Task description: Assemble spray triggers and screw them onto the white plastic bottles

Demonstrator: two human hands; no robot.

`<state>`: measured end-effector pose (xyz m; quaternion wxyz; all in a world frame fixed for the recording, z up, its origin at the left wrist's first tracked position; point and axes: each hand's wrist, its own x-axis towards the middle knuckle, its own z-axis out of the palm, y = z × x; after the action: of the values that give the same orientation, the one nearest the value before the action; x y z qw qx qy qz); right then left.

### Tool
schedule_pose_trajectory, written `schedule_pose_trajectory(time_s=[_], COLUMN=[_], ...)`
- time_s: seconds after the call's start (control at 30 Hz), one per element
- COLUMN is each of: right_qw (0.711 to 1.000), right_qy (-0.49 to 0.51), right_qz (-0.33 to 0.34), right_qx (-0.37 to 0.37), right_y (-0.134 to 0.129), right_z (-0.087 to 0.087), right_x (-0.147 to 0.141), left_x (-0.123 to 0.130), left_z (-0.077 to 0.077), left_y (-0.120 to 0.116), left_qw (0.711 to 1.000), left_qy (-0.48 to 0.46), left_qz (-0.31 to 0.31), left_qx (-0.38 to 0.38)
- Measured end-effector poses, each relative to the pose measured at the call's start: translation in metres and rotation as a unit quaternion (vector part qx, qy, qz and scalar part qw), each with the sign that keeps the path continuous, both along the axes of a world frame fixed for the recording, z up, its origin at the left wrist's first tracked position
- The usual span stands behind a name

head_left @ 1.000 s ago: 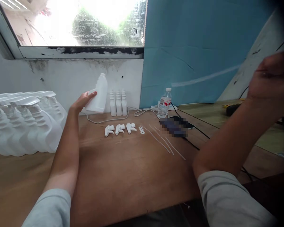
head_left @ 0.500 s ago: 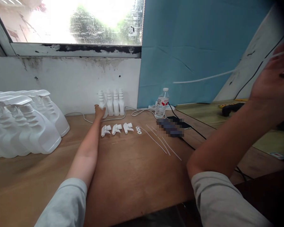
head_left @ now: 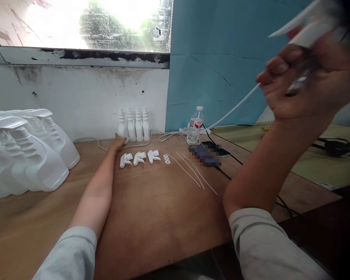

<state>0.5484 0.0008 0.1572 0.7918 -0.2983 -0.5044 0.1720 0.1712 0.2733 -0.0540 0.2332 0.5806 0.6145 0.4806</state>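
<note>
My left hand [head_left: 119,140] stretches to the back of the table, its thumb and fingers round the low part of the leftmost slim white bottle [head_left: 121,122]. That bottle stands upright in a row with several others [head_left: 138,124] like it. High at the right, my right hand [head_left: 300,74] is closed on a white trigger spray head [head_left: 312,33], blurred by motion. From beneath its fingers a thin white dip tube [head_left: 236,105] slants down and left. In front of the bottles lie three spray heads [head_left: 139,158], small white washers [head_left: 166,158] and three loose tubes [head_left: 189,171].
Large white bottles [head_left: 43,151] stand packed at the left. A clear water bottle [head_left: 195,126], a cable [head_left: 169,136], a phone [head_left: 221,149] and a blurred dark object [head_left: 204,155] lie to the right. Behind are a wall, window [head_left: 84,27] and blue cloth [head_left: 216,66].
My right hand has come further into view from the right, showing the spray head; its tube now slopes more steeply. My left hand sits lower on the bottle. The view has shifted slightly.
</note>
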Motion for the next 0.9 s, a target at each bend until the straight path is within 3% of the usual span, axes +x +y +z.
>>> schedule_pose_trajectory(time_s=[0.07,0.17,0.27,0.33,0.4,0.43,0.5,0.53,0.63,0.7,0.9], right_qw=[0.992,0.975,0.944,0.900,0.843,0.819,0.783,0.775,0.759,0.749,0.738], right_qy=[0.008,0.002,-0.047,-0.115,-0.208,-0.253,-0.353,-0.409,-0.557,-0.596,-0.628], right_qz=[0.122,0.190,0.257,0.301,0.339,0.341,0.328,0.301,0.168,0.103,-0.015], right_qx=[-0.035,-0.114,-0.202,-0.293,-0.363,-0.385,-0.394,-0.377,-0.292,-0.269,-0.247], right_y=[0.008,0.031,0.051,0.056,0.054,0.051,0.046,0.044,0.043,0.045,0.047], right_z=[0.004,-0.006,-0.036,-0.064,-0.092,-0.106,-0.129,-0.140,-0.164,-0.176,-0.189], right_x=[-0.018,-0.046,-0.075,-0.093,-0.109,-0.115,-0.125,-0.129,-0.137,-0.140,-0.140], left_x=[-0.001,0.003,0.018,0.031,0.042,0.045,0.050,0.052,0.054,0.055,0.056], left_z=[0.015,0.043,0.059,0.056,0.044,0.034,0.014,0.004,-0.019,-0.028,-0.031], left_y=[-0.010,-0.033,-0.077,-0.118,-0.161,-0.180,-0.208,-0.216,-0.220,-0.215,-0.211], left_qw=[0.999,0.994,0.983,0.967,0.884,0.840,0.791,0.788,0.820,0.836,0.841], left_qy=[-0.021,-0.055,-0.089,-0.119,-0.242,-0.272,-0.312,-0.319,-0.312,-0.312,-0.333], left_qz=[-0.004,-0.030,-0.111,-0.201,-0.398,-0.459,-0.498,-0.494,-0.446,-0.419,-0.403], left_qx=[0.031,0.089,0.117,0.098,-0.027,-0.096,-0.169,-0.182,-0.177,-0.167,-0.138])
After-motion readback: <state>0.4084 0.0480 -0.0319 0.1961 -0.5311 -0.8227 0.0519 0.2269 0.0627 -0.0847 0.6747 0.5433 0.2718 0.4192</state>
